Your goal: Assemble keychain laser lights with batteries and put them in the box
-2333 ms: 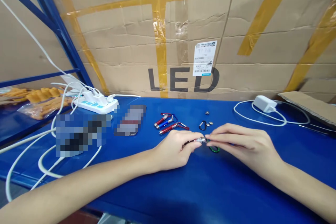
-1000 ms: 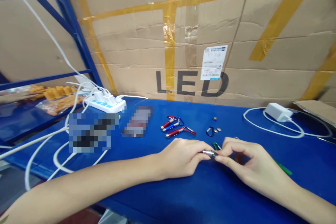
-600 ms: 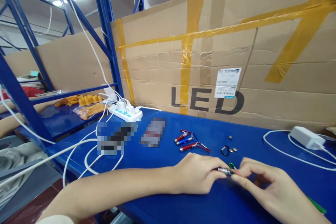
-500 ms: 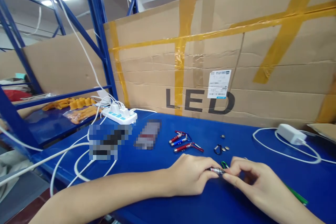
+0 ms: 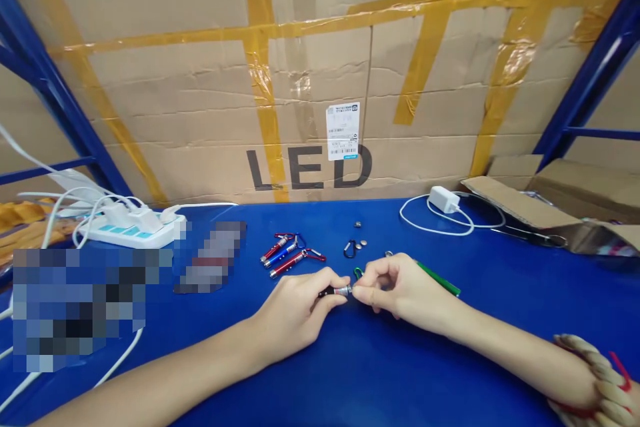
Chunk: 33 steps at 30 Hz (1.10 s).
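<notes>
My left hand [image 5: 300, 307] is closed around a small black keychain flashlight [image 5: 327, 292], whose silver threaded end points right. My right hand [image 5: 400, 287] pinches at that silver end; whatever is between its fingertips is too small to make out. Just behind the fingertips lies a green carabiner clip [image 5: 357, 273], partly covered by the right hand. Further back are a black carabiner [image 5: 350, 249], small round button cells [image 5: 363, 244] and a tiny metal piece [image 5: 357, 224]. Two red flashlights [image 5: 287, 263] and a blue flashlight [image 5: 281, 255] with clips lie left of these.
A green tube-like thing [image 5: 440, 279] lies behind my right forearm. A white charger [image 5: 444, 199] with a looped cable sits back right, near an open cardboard box [image 5: 520, 203]. A power strip [image 5: 150, 232] with cables stands left. A large cardboard sheet [image 5: 200, 107] closes off the back.
The view has turned to the right, bringing the box and my right wrist's bracelet into sight. My right fingertips have drawn slightly off the flashlight, and its silver threaded end now shows.
</notes>
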Tool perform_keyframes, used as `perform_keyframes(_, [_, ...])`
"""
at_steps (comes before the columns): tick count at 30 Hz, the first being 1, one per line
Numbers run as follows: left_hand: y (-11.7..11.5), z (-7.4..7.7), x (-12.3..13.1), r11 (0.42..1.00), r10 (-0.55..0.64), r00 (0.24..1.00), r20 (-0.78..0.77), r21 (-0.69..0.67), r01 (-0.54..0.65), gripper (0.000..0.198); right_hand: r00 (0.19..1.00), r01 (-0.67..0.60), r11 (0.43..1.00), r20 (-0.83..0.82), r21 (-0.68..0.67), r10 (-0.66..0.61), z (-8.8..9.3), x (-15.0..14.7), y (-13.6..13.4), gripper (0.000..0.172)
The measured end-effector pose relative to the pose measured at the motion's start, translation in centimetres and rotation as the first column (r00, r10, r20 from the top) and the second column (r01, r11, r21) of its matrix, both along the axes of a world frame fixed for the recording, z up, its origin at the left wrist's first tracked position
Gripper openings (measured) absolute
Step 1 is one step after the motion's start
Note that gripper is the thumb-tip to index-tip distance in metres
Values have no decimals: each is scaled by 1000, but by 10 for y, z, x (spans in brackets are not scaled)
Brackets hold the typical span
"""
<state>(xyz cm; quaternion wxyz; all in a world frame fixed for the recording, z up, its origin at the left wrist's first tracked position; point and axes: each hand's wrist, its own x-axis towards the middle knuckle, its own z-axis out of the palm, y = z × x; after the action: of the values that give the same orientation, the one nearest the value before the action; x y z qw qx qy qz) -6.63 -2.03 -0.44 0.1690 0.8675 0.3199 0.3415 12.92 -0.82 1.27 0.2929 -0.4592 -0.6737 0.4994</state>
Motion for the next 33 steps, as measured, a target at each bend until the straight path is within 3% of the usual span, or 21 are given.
perform_keyframes(6, [-2,2,2,998,-20,998,56,-55,24,9,998,-50,998,-28,-35,49,4,7,3,31])
perform_keyframes(12, [-5,1,-1,989,-142,989,-51,27,143,10,988,-142,984,-76,-107,135,1,6,3,19])
perform_keyframes(19, [-5,3,-1,988,-149,989,10,-24,149,24,996,-40,997,-88,-59,34,1,-1,0,22])
perform_keyframes(22, [-5,6,1,997,-77,996,44,16,76,23,998,-2,1000,-62,13,3,2,0,-1,29])
perform_keyframes(24, [-5,7,2,999,-32,998,62,28,30,21,998,35,980,-52,196,-26,2,3,-1,27])
perform_keyframes(26, [-4,7,2,1000,5,998,65,15,-6,20,1000,29,869,-22,495,-20,1,8,0,22])
perform_keyframes(29, [-4,7,2,999,39,998,49,-17,-38,21,993,-106,520,120,847,7,0,15,1,17])
perform_keyframes(31, [-4,7,2,999,19,999,30,-29,-18,22,978,-189,330,209,925,-26,0,19,1,13])
perform_keyframes(33, [-4,8,2,998,-28,1000,14,-49,29,22,958,-256,232,279,938,-69,1,22,1,10])
